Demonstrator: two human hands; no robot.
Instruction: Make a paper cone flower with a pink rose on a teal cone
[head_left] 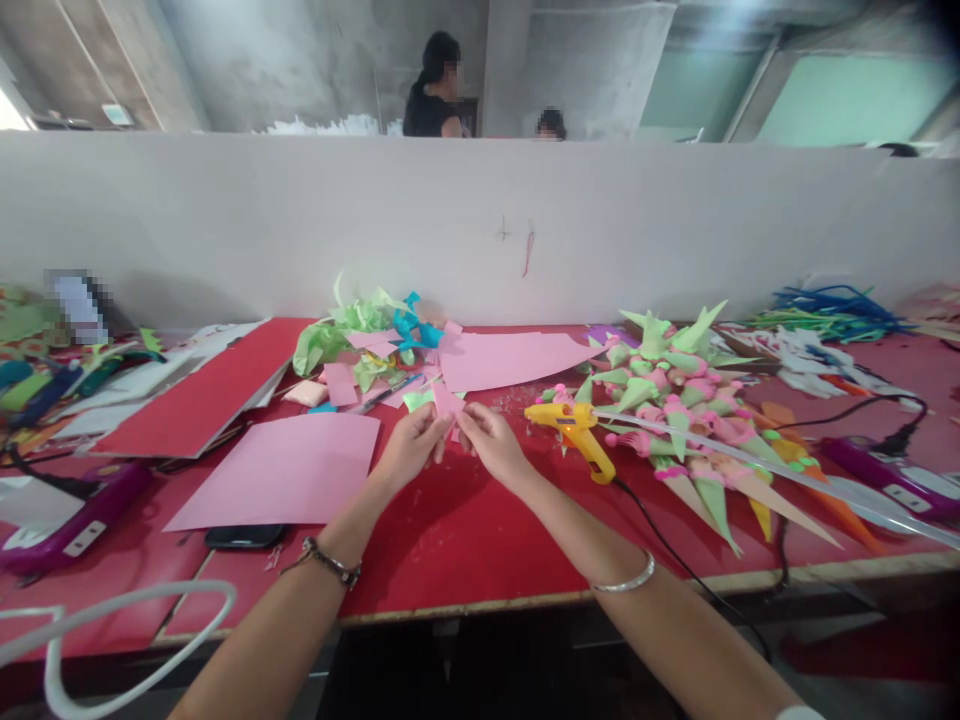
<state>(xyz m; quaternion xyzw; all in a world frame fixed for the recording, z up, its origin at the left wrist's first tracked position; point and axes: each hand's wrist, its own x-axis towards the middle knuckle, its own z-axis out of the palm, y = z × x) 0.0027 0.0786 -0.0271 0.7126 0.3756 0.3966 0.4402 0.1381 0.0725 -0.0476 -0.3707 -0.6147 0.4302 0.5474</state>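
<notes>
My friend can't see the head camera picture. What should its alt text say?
A person's left hand and right hand hold a small pink piece above a red table. A yellow glue gun and a pile of green and pink cones lie to the right, with a larger pink sheet to the left.

A: Centre of frame?
B: Small paper piece (447, 400): pink. Tabletop (450, 550): red.

A: Left side?
B: Large sheet (285, 470): plain pink. Long board (202, 400) above it: red. Power strip (120, 497), left edge: purple, sockets (85, 538) white.

A: Right side?
B: Glue gun (576, 430), just right of centre: yellow; cord (664, 532) black. Cone pile (679, 425): pale green, pink, peach. Thin strands (836, 315) near right edge: blue, green.

A: Behind, full width?
B: Partition (420, 225): plain pale grey.
</notes>
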